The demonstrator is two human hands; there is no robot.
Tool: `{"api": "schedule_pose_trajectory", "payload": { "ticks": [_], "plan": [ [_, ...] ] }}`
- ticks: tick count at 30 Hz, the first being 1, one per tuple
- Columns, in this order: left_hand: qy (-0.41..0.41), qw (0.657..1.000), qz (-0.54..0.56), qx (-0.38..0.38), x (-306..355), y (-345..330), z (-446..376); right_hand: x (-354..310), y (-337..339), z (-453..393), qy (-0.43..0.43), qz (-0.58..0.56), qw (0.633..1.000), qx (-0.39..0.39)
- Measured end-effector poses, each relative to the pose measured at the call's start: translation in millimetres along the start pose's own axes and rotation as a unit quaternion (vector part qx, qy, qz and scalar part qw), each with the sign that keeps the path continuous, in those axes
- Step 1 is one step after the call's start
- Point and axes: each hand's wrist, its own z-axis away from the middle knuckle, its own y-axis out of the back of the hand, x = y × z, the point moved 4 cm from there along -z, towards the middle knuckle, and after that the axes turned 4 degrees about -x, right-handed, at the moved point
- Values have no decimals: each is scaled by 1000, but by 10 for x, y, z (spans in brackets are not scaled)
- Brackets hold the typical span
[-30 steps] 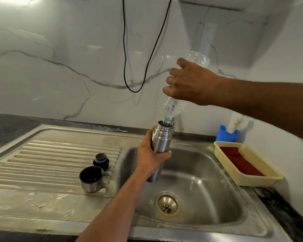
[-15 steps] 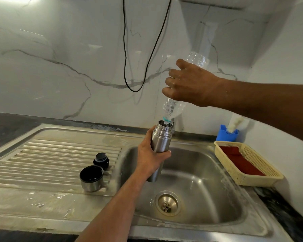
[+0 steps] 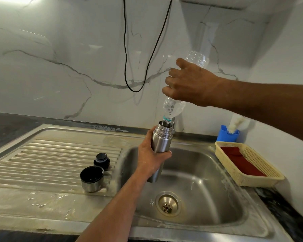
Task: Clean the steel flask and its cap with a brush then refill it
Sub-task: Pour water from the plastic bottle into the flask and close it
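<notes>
My left hand [image 3: 151, 158] grips the steel flask [image 3: 162, 138] upright over the sink basin [image 3: 199, 198]. Above it my right hand [image 3: 187, 84] holds a clear plastic bottle [image 3: 173, 107] tipped neck-down, its mouth at the flask's open top. A little water sits in the bottle's neck end. The flask's steel cup cap [image 3: 92, 179] stands open side up on the drainboard [image 3: 51, 158], with the black stopper [image 3: 101, 161] just behind it.
A yellow mesh basket [image 3: 252, 179] holding a red cloth sits on the counter right of the sink. A blue holder [image 3: 228, 136] with a white brush stands behind it by the wall. A black cable [image 3: 129, 84] hangs down the marble wall. The drain [image 3: 167, 204] lies below the flask.
The bottle and both hands have hardly shifted; the right hand sits very slightly higher.
</notes>
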Motion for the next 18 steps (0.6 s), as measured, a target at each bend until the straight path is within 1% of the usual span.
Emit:
{"api": "schedule_pose_trajectory", "payload": {
  "ticks": [18],
  "plan": [
    [4, 1000, -3, 3, -25, 8, -9, 30, -8, -1, -9, 12, 1000, -8]
  ]
}}
